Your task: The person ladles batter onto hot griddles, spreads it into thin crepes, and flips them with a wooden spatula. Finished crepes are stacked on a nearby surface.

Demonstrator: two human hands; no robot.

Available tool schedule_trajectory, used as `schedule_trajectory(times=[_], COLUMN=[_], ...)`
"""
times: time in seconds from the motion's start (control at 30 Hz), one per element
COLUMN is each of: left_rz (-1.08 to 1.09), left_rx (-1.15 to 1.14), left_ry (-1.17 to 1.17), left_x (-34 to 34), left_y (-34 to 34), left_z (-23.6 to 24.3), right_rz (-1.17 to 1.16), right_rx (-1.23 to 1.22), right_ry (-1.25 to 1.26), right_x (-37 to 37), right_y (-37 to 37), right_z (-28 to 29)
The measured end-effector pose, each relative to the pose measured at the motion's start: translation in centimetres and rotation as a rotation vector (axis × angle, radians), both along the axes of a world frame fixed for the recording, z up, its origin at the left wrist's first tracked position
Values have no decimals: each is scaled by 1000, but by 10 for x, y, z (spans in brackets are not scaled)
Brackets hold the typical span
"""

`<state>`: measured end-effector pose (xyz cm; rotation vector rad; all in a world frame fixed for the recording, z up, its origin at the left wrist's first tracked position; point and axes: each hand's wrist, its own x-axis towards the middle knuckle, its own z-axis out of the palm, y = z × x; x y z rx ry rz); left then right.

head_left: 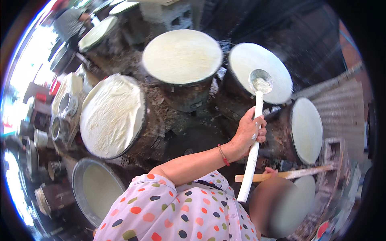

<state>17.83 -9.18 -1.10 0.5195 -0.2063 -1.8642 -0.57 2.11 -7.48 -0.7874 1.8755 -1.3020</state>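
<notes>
My left hand [249, 132] is closed around the white handle of a long ladle [255, 156], with white smears on the skin. The ladle's metal bowl [261, 82] holds white material and is over a round white-topped drum [243, 60] at upper right. At lower right, my right hand [270, 171] is closed on a wooden stick [301, 173]; most of that hand is hidden by a blurred patch. Beside my hands is another upright, pale-topped drum [305, 130].
More pale-topped drums [181, 54] stand ahead, one with a wrinkled layer [110, 114]. A large pan of pale liquid [96, 188] is at lower left, with metal containers [60, 130] along the left. A person [68, 26] works at upper left. Corrugated sheeting [343, 108] lines the right.
</notes>
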Motion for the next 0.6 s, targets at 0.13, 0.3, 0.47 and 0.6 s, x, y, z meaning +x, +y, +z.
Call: schedule_trajectory(times=[0.13,0.3,0.47,0.6], left_rz=[233,533,397,698], left_rx=[-22,-169,-315,-88], left_ry=[-30,-176,469,237], left_x=[78,164,272,299], left_y=[-2,19,55,78], left_z=[0,-5,-72,-70], right_rz=[55,503,644,510], right_rx=[-138,-19,35,125], right_ry=[-264,-371,-703,-751], right_x=[68,155,187,187], right_y=[-68,-101,-138,-141], right_z=[-29,-15,-63,-78])
